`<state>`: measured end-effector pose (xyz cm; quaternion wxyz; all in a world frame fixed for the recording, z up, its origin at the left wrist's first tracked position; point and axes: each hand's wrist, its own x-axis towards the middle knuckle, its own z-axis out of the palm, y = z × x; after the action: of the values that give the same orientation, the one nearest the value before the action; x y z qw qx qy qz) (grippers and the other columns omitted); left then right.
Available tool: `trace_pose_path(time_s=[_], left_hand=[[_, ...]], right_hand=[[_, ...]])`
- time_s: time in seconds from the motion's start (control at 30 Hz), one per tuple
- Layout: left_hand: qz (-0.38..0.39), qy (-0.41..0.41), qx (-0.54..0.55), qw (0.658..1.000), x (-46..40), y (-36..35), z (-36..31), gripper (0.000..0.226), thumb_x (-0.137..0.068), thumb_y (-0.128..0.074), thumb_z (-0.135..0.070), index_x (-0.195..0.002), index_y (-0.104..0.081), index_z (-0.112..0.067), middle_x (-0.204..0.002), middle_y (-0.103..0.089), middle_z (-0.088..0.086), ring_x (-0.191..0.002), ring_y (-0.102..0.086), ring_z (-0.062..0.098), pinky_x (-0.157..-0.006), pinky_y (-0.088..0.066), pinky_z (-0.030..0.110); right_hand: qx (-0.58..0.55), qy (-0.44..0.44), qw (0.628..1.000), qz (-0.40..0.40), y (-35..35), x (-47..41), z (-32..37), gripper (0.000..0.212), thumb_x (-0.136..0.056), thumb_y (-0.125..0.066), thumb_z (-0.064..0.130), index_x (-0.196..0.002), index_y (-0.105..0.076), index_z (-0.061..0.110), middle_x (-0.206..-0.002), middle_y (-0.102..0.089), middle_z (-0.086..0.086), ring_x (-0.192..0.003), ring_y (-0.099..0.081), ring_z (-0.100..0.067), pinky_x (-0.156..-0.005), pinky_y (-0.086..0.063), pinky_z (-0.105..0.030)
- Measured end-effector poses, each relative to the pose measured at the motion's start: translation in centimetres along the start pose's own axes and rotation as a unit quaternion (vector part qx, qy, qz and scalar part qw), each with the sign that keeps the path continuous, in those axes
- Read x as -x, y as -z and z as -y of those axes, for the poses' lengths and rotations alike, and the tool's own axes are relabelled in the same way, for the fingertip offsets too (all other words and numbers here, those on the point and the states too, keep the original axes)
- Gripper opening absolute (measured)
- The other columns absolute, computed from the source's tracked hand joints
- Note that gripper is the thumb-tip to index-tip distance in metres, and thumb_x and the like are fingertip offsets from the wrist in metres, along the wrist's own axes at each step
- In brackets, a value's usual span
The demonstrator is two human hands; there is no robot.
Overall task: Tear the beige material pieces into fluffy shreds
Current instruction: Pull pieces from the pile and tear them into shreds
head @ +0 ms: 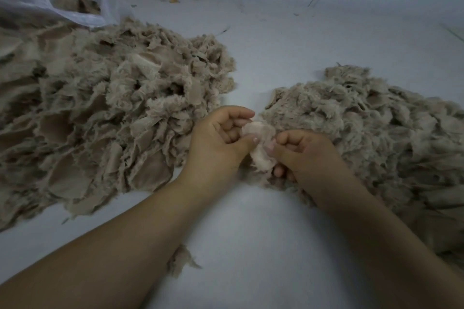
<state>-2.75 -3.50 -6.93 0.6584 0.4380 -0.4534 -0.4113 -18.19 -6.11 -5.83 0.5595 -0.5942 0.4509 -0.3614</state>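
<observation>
Pinching one small beige material piece (261,144) between us, we have both hands clamped on it: our left hand (221,140) has its thumb and curled fingers closed on the upper left edge, and our right hand (305,152) has its thumb and fingers closed on the lower right edge. This grip holds the piece stretched and fuzzy between the two hands, just above the pale surface (251,233). Touching our right hand lies the pile of fluffy shreds (376,133), spreading away to the right. To the left of our left hand sits the larger heap of untorn pieces (105,113), with flat fabric faces showing among frayed edges. One loose tuft (182,259) lies on the surface beside our left forearm. At the far left corner, a white plastic bag (62,5) holds more beige material.
</observation>
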Motion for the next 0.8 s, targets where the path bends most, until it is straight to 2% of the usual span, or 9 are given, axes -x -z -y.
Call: trace_pose_path(time_s=[0.13, 0.23, 0.3, 0.37, 0.47, 0.53, 0.6, 0.73, 0.8], left_hand=[[-0.05, 0.03, 0.043, 0.997, -0.3, -0.3, 0.0, 0.018, -0.086, -0.067, 0.001, -0.1, -0.059, -0.007, -0.07, -0.065, 0.003, -0.057, -0.062, 0.014, -0.053, -0.052, 0.026], [-0.006, 0.091, 0.035, 0.995, -0.1, -0.4, -0.1, 0.043, -0.072, -0.079, -0.031, -0.1, -0.055, -0.009, -0.061, -0.062, 0.001, -0.042, -0.056, 0.014, -0.038, -0.043, 0.023], [0.052, 0.113, -0.017, 0.992, 0.0, -0.3, -0.2, 0.05, -0.067, -0.084, -0.036, -0.1, -0.054, -0.015, -0.061, -0.066, 0.004, -0.039, -0.055, 0.017, -0.038, -0.04, 0.022], [0.086, 0.119, -0.046, 0.988, 0.0, -0.2, -0.3, 0.044, -0.07, -0.085, -0.022, -0.099, -0.053, -0.016, -0.055, -0.063, 0.004, -0.037, -0.055, 0.019, -0.037, -0.039, 0.021], [0.102, 0.125, -0.049, 0.986, 0.0, -0.2, -0.4, 0.038, -0.077, -0.077, 0.003, -0.101, -0.053, -0.014, -0.054, -0.06, 0.009, -0.037, -0.056, 0.019, -0.037, -0.04, 0.021], [0.121, 0.128, -0.047, 0.983, 0.1, -0.2, -0.6, 0.041, -0.077, -0.075, 0.007, -0.104, -0.053, -0.012, -0.063, -0.062, 0.023, -0.038, -0.057, 0.019, -0.037, -0.042, 0.022], [0.133, 0.13, -0.049, 0.981, 0.1, -0.3, -0.9, 0.046, -0.075, -0.078, 0.004, -0.107, -0.051, -0.015, -0.071, -0.062, 0.033, -0.04, -0.057, 0.021, -0.038, -0.043, 0.022], [0.14, 0.143, -0.072, 0.977, 0.2, -0.2, -1.0, 0.052, -0.073, -0.079, 0.002, -0.108, -0.046, -0.019, -0.058, -0.064, 0.013, -0.039, -0.057, 0.021, -0.038, -0.043, 0.023], [0.146, 0.15, -0.059, 0.976, 0.2, 0.3, -1.3, 0.05, -0.074, -0.077, 0.007, -0.108, -0.046, -0.012, -0.055, -0.062, 0.014, -0.037, -0.055, 0.022, -0.036, -0.043, 0.023]], right_hand=[[-0.038, -0.011, 0.999, -0.024, 0.5, -0.4, -0.3, 0.023, -0.099, -0.056, 0.006, -0.079, -0.067, 0.007, -0.047, -0.06, 0.0, -0.03, -0.039, -0.004, -0.032, -0.028, -0.013], [-0.055, -0.018, 0.998, -0.034, 0.2, -0.5, -0.4, 0.024, -0.1, -0.058, 0.013, -0.08, -0.07, 0.012, -0.054, -0.064, -0.007, -0.036, -0.039, -0.011, -0.034, -0.03, -0.015], [-0.07, -0.034, 0.996, -0.042, 0.3, -0.8, -0.7, 0.028, -0.1, -0.057, 0.015, -0.077, -0.072, 0.016, -0.058, -0.066, -0.009, -0.041, -0.041, -0.015, -0.035, -0.032, -0.018], [-0.087, -0.044, 0.995, -0.036, 0.4, -0.8, -0.7, 0.023, -0.096, -0.058, 0.023, -0.08, -0.07, 0.013, -0.059, -0.066, -0.01, -0.045, -0.041, -0.021, -0.035, -0.03, -0.02], [-0.089, -0.014, 0.996, -0.005, 0.3, -0.5, -0.4, 0.037, -0.087, -0.071, 0.044, -0.075, -0.069, 0.01, -0.056, -0.063, -0.009, -0.046, -0.046, -0.023, -0.037, -0.032, -0.022], [-0.059, 0.008, 0.998, -0.002, 0.1, -0.1, -0.1, 0.029, -0.087, -0.074, 0.036, -0.065, -0.069, 0.017, -0.052, -0.061, -0.006, -0.041, -0.052, -0.011, -0.038, -0.041, -0.02], [-0.042, -0.01, 0.999, -0.024, 0.2, -0.2, -0.3, 0.026, -0.093, -0.069, 0.021, -0.067, -0.068, 0.016, -0.051, -0.061, -0.005, -0.038, -0.048, -0.007, -0.038, -0.04, -0.018], [-0.049, -0.025, 0.998, -0.043, 0.5, -0.2, -0.3, 0.023, -0.095, -0.066, 0.019, -0.073, -0.067, 0.016, -0.051, -0.061, -0.004, -0.035, -0.044, -0.006, -0.035, -0.035, -0.016], [-0.053, -0.022, 0.997, -0.049, 0.5, -0.2, -0.3, 0.022, -0.096, -0.065, 0.02, -0.075, -0.067, 0.014, -0.05, -0.06, -0.002, -0.035, -0.042, -0.007, -0.036, -0.034, -0.017]])
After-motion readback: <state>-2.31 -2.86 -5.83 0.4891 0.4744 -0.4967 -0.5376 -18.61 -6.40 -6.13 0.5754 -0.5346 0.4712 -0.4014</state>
